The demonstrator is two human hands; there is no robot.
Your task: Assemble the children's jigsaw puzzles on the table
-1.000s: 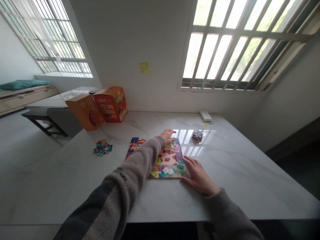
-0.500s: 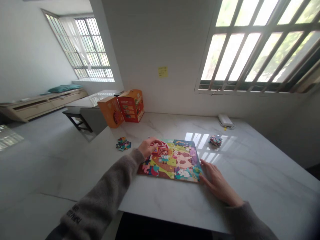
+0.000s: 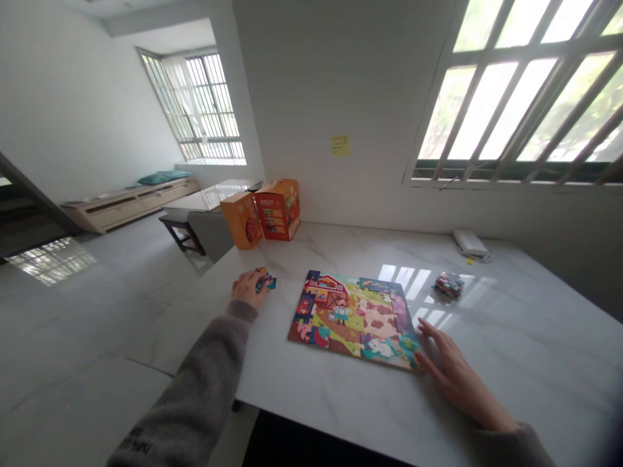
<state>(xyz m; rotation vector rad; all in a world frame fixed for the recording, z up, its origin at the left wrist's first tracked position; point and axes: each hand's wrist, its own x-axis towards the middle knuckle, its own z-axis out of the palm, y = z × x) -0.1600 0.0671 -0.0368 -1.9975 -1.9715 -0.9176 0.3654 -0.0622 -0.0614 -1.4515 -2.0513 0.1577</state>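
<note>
A farm-scene jigsaw puzzle [image 3: 357, 318] lies flat on the marble-patterned table, with a red barn and a spotted cow on it. My left hand [image 3: 249, 288] is at a small pile of loose pieces [image 3: 267, 281] left of the puzzle and partly covers it; its fingertips are hard to make out. My right hand [image 3: 448, 360] rests at the puzzle's lower right corner, fingers apart, thumb near the edge. Beyond it sits another stack of pieces [image 3: 448, 285], which no hand touches.
Two orange boxes, one plain-sided [image 3: 242, 220] and one with pictures [image 3: 279, 211], stand at the table's back left. A white power strip [image 3: 471, 244] with a cable lies at the back right. A yellow note [image 3: 340, 146] is on the wall.
My left hand has left the puzzle's barn area and moved left to the loose pieces. My right hand remains beside the puzzle's right edge. The camera view has shifted left.
</note>
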